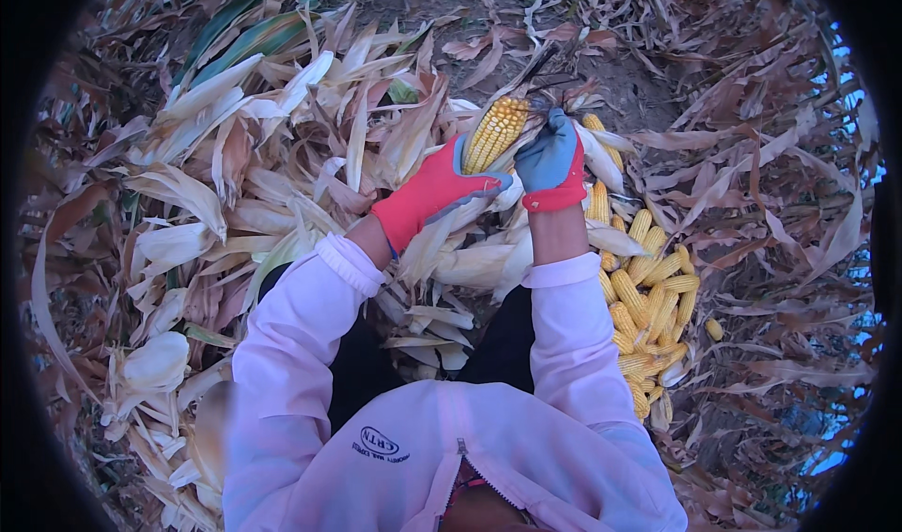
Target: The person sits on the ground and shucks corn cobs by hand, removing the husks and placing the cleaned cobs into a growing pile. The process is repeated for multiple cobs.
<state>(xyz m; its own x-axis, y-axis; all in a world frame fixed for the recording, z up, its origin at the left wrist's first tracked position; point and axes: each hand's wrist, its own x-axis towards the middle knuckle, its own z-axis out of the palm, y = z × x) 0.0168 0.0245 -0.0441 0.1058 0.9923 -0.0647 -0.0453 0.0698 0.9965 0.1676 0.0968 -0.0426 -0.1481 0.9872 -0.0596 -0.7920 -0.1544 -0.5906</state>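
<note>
My left hand [451, 189], in a red glove with a blue-grey palm, is closed around the lower part of an ear of corn [498, 133]. The ear tilts up and to the right, its yellow kernels bare on the near face. Some husk and dark, dry silk [537, 70] still cling near its tip. Just right of the ear, my right hand [552, 161], gloved the same way, has its fingers curled tight on the dry husk by the tip. Its fingertips are partly hidden.
A pile of husked yellow corn ears [648, 297] lies right of my right forearm, with one small piece [714, 329] apart from it. Pale loose husks [178, 241] heap up on the left and between my legs. Dry leaves [752, 156] cover the soil on the right.
</note>
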